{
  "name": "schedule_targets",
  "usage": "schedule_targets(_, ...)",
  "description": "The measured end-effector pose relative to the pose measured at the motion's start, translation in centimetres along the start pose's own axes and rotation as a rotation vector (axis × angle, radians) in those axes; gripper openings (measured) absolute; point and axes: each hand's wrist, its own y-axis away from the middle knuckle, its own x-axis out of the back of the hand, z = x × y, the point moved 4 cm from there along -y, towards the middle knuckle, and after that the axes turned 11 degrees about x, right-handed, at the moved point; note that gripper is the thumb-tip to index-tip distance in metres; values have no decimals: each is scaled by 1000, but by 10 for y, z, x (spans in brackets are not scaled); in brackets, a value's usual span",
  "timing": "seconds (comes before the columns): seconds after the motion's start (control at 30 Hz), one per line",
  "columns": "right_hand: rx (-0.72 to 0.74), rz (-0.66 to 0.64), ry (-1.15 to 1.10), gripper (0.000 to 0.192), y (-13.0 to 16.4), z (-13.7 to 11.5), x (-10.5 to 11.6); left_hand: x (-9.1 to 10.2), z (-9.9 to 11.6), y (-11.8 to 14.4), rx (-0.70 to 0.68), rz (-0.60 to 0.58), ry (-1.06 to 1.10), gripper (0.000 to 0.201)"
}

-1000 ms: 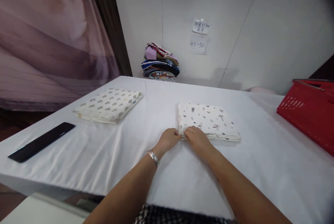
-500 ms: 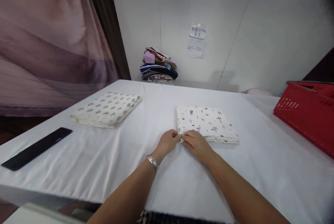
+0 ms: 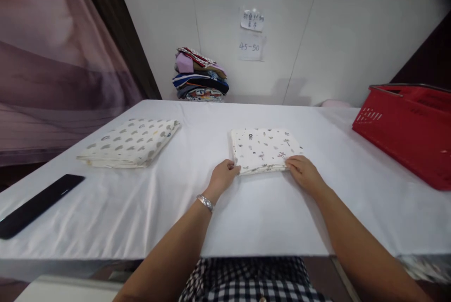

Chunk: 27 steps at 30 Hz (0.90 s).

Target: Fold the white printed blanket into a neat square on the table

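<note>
A folded white cloth with small dark prints (image 3: pixel 264 148) lies flat on the white-covered table (image 3: pixel 218 208) in front of me. My left hand (image 3: pixel 222 176) pinches its near left corner. My right hand (image 3: pixel 303 173) rests on its near right corner, fingers curled over the edge. A metal bracelet sits on my left wrist. A second folded cloth with grey spots (image 3: pixel 130 142) lies further left, away from both hands.
A black flat bar (image 3: pixel 35 205) lies near the table's left edge. A red plastic basket (image 3: pixel 408 128) stands at the right. A pile of folded coloured garments (image 3: pixel 199 76) sits against the back wall under two paper notes (image 3: pixel 251 34).
My right hand has slid from beside my left hand along the cloth's near edge to its right corner. The view has shifted and the table's front edge now shows.
</note>
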Motion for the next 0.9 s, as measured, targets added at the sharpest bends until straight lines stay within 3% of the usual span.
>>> schedule_targets(0.1,-84,54,78,24,10,15,12,3,4,3,-3,49,-30,37)
schedule_targets(0.2,-99,95,82,24,9,9,15,7,11,10,-57,137,-70,46)
schedule_targets(0.37,0,89,-17,22,-5,-17,3,7,27,25,-363,245,-168,35)
schedule_targets(0.47,55,49,-65,22,-15,-26,-5,-1,35,31,-566,214,-268,32)
schedule_targets(0.57,99,-28,-91,22,-22,-31,-11,-6,38,33,-678,184,-334,37)
schedule_targets(0.77,112,-65,-110,24,-22,-27,-17,-6,42,36,-632,241,-386,19)
schedule_targets(0.9,92,-49,-135,25,-20,-23,-22,-10,45,37,-627,241,-485,20)
